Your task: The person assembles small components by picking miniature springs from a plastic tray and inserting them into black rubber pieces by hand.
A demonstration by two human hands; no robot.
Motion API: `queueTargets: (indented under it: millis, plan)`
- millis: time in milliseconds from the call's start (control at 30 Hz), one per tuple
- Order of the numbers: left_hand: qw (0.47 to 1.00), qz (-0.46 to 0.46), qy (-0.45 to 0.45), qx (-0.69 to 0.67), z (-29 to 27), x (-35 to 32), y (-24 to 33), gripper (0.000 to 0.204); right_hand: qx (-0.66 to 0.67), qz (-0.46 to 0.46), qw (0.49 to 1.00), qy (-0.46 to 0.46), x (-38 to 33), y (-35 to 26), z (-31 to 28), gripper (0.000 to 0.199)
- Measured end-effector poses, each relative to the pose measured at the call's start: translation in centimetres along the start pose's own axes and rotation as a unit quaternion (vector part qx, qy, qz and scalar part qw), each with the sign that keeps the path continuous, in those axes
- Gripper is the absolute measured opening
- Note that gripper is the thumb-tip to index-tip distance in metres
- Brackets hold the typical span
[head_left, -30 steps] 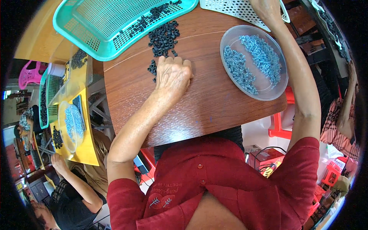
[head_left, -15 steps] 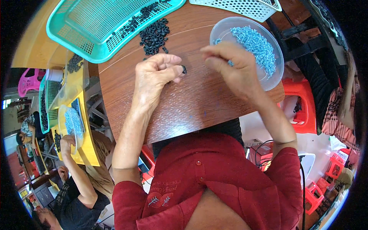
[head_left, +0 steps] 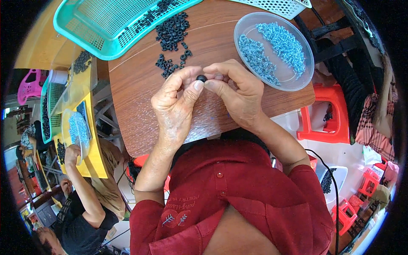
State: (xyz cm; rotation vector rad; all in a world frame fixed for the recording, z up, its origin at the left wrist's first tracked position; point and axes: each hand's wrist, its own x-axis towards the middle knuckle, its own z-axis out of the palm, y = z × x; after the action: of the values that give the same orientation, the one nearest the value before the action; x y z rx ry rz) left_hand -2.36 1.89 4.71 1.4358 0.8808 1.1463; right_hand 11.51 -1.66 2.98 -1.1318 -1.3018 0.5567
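Observation:
Over the brown table, my two hands meet fingertip to fingertip around a small round black part (head_left: 201, 78). My left hand (head_left: 176, 91) pinches it between thumb and fingers. From the other side, my right hand (head_left: 238, 87) is closed, its thumb tip against the part; anything smaller between those fingers is hidden. Just beyond my left hand lie loose black ring-like parts (head_left: 172, 32). To the right of my right hand sits a clear round tub (head_left: 312, 63) holding two heaps of small shiny blue pieces (head_left: 282, 44).
A turquoise mesh basket (head_left: 106, 53) with black parts stands at the table's far left, and a white perforated basket (head_left: 280, 6) at the far right. A red stool (head_left: 327, 112) is beside the table. Another person (head_left: 80, 204) works at a yellow table (head_left: 98, 159) on the left.
My right hand has moved left from beside the tub to meet my left hand at the black part. The second blue heap, hidden before by my right hand, now shows.

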Motion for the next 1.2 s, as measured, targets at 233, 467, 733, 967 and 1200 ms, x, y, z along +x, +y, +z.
queueTargets:
  millis: [233, 467, 733, 967, 1200]
  plan:
    - [0.974, 0.118, -0.012, 0.195, -0.6, -0.9, -0.3, 0.018, 0.003, 0.015, 1.0, -0.003, -0.6, -0.8, 0.1, 0.023]
    - [0.971, 0.119, 0.048, 0.201, -1.4, -1.2, -0.8, 0.014, 0.003, -0.017, 0.999, -0.031, -1.0, -0.1, -0.4, 0.024]
    - [0.876, -0.264, 0.021, -0.403, -1.1, -0.6, -2.4, 0.016, -0.104, -0.141, 0.984, -0.016, -1.5, -0.2, 1.1, 0.022]
    - [0.835, -0.352, 0.025, -0.422, 0.0, -0.8, -2.6, 0.018, -0.199, -0.224, 0.954, -0.01, -2.1, -0.3, -1.0, 0.018]
    - [0.817, -0.354, -0.069, -0.451, -0.4, -1.0, -3.0, 0.02, -0.45, -0.139, 0.882, 0.029, 1.9, 1.8, -13.6, 0.012]
